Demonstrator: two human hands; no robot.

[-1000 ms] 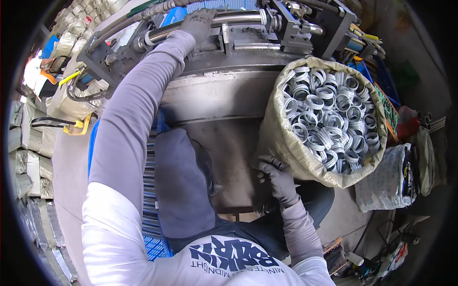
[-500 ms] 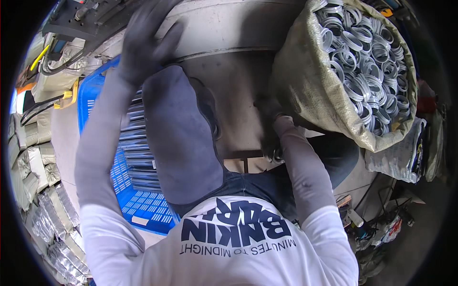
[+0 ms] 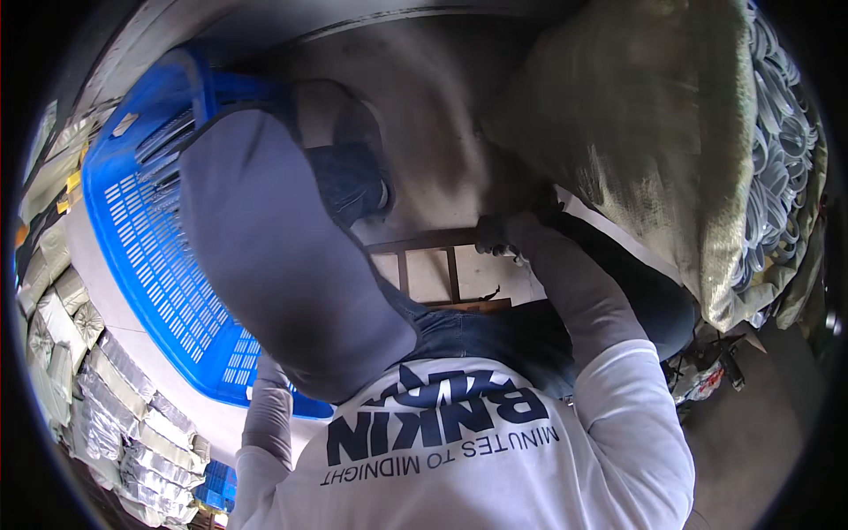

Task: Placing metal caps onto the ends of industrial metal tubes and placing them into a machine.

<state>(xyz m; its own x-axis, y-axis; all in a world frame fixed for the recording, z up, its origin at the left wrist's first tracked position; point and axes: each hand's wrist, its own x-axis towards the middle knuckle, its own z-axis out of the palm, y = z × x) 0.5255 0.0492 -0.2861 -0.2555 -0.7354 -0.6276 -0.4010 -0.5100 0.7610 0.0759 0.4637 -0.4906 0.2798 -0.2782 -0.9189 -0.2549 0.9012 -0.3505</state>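
Brown frame (image 3: 430,239) is beside the right hand (image 3: 497,234), whose spread and hold I cannot tell

Left hand out of sight; left forearm (image 3: 268,415) disappears behind grey pad (image 3: 274,238), so grip unreadable. Right hand (image 3: 503,236) in deep shadow, fingers merge, can't tell if anything's in it. Blue basket (image 3: 141,256) partly covered by the pad; tubes (image 3: 163,146) inside smeared, mostly hidden, uncountable. Sack (image 3: 618,132) cut by top edge; metal rings (image 3: 782,150) partly behind its rim. Packages (image 3: 97,424) cut by dark lens border.
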